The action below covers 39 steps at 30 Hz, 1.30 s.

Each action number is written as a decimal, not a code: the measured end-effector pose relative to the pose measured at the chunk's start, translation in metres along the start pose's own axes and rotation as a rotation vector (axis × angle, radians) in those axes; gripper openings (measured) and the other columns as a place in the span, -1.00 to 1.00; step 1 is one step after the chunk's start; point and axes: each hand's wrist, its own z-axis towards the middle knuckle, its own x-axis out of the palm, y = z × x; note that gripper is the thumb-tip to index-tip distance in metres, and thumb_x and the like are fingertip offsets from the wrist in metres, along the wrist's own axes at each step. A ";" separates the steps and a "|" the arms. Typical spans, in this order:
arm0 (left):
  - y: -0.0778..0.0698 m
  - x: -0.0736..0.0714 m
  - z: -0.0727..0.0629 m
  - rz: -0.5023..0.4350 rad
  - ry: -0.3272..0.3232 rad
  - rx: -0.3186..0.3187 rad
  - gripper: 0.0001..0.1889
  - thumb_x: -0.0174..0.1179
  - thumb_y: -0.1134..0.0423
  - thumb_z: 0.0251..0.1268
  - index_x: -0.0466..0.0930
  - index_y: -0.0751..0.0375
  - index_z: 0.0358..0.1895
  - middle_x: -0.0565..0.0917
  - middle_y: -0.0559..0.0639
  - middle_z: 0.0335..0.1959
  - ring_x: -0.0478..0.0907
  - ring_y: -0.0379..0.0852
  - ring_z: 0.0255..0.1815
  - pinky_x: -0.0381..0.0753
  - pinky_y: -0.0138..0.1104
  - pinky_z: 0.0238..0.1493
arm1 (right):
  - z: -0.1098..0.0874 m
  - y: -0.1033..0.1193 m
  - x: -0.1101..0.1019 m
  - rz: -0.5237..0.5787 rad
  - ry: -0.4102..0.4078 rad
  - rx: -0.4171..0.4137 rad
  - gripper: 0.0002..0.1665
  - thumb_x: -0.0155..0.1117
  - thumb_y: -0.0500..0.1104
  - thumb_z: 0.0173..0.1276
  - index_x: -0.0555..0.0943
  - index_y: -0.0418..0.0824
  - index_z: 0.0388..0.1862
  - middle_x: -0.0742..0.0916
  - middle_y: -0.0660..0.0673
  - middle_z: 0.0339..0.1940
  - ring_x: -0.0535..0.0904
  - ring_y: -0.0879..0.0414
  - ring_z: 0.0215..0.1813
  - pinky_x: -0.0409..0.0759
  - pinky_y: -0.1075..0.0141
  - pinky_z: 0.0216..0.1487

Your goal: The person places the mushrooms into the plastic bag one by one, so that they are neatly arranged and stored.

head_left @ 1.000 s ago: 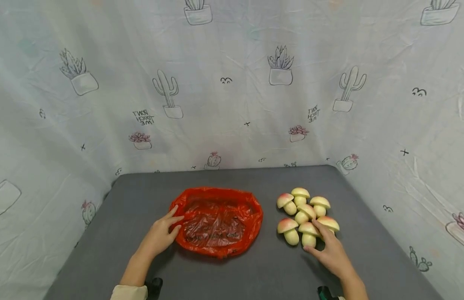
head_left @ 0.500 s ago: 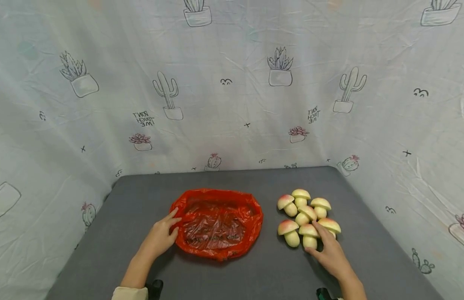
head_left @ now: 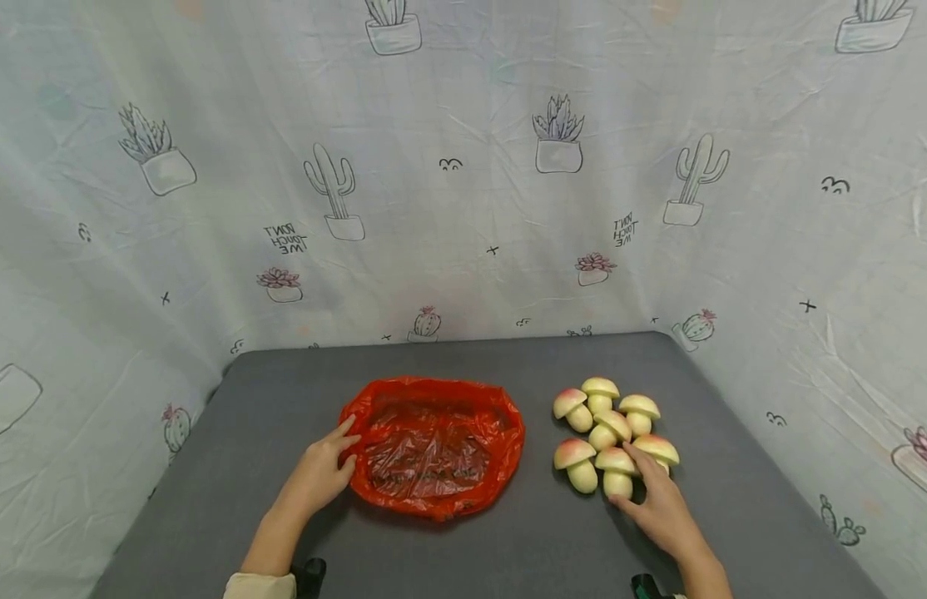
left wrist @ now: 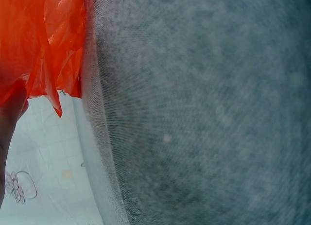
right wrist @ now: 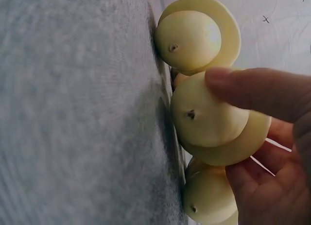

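Note:
A red plastic bag (head_left: pixel 429 466) lies opened out into a shallow oval with a raised rim, left of the table's middle. My left hand (head_left: pixel 319 472) rests at its left rim, fingers spread and fairly straight over the edge. In the left wrist view the thumb (left wrist: pixel 10 113) touches the hanging red film; the other fingers are hidden. At the right, my right hand (head_left: pixel 661 503) holds the nearest mushroom (head_left: pixel 617 474), pale yellow and fake-looking. In the right wrist view its thumb (right wrist: pixel 257 91) presses the mushroom's stem (right wrist: pixel 209 111), with fingers behind the cap.
Several more mushrooms with pink-tinged caps cluster around the held one, including one just left (head_left: pixel 578 464) and one behind (head_left: pixel 610 428). All lie on the dark grey table (head_left: pixel 538 549). A white cactus-print curtain (head_left: pixel 463 208) encloses the table's back and sides.

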 end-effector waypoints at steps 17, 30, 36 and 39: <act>0.002 0.001 -0.001 -0.015 -0.021 0.010 -0.64 0.20 0.43 0.15 0.59 0.47 0.05 0.37 0.29 0.34 0.05 -0.35 -0.77 0.23 -0.43 -0.60 | 0.001 0.014 -0.015 0.137 -0.081 0.034 -0.08 0.49 -0.16 0.07 0.30 -0.31 0.38 0.48 -0.28 0.28 0.11 0.70 0.17 0.38 0.62 0.00; 0.001 0.000 -0.002 0.002 -0.034 0.026 -0.65 0.20 0.44 0.15 0.59 0.47 0.04 0.38 0.30 0.33 0.05 -0.36 -0.76 0.22 -0.43 -0.60 | 0.038 0.058 -0.009 0.445 -0.008 -0.174 -0.08 0.41 -0.38 0.09 0.24 -0.23 0.43 0.39 -0.27 0.35 0.26 0.51 0.27 0.29 0.65 0.13; -0.001 0.001 -0.001 0.007 -0.038 0.038 -0.65 0.21 0.44 0.14 0.60 0.47 0.03 0.39 0.30 0.33 0.15 -0.36 -0.72 0.26 -0.42 -0.54 | 0.056 0.087 0.007 0.493 0.029 -0.237 -0.08 0.42 -0.37 0.09 0.24 -0.25 0.43 0.44 -0.26 0.33 0.32 0.42 0.28 0.36 0.56 0.17; -0.001 0.001 -0.001 0.003 -0.032 0.033 -0.65 0.20 0.44 0.14 0.60 0.47 0.03 0.38 0.30 0.33 0.18 -0.36 -0.71 0.28 -0.42 -0.53 | 0.064 0.104 0.015 0.490 0.059 -0.252 -0.11 0.41 -0.36 0.11 0.25 -0.27 0.42 0.43 -0.28 0.33 0.37 0.26 0.30 0.42 0.41 0.20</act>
